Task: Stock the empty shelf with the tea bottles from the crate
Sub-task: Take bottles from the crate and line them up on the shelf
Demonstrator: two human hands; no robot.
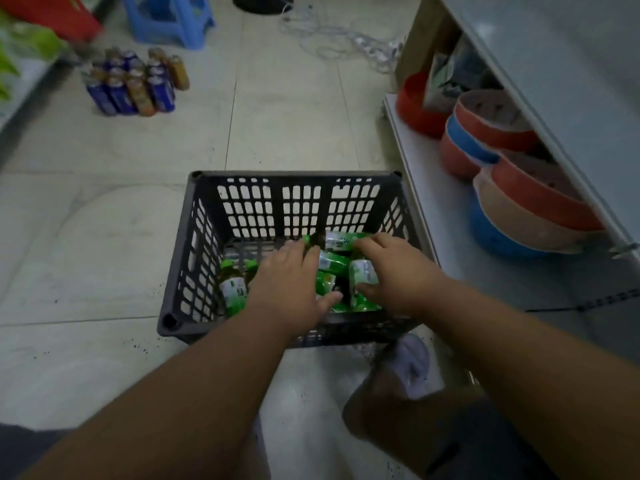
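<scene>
We reach into the crate

In the middle, our left hand (pixel 289 275) and right hand (pixel 391 268) curl round tea bottles (pixel 341 242) in the crate (pixel 194 237), to lift them for the shelf (pixel 408 140).

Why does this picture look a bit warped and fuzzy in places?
Head view: the wide-angle lens bends straight lines, so the shelf edge on the right slants and curves. Light is dim and even, with no hard shadows. The crate and hands are fairly sharp, while the bottles on the floor at the upper left are smeared by blur.
</scene>
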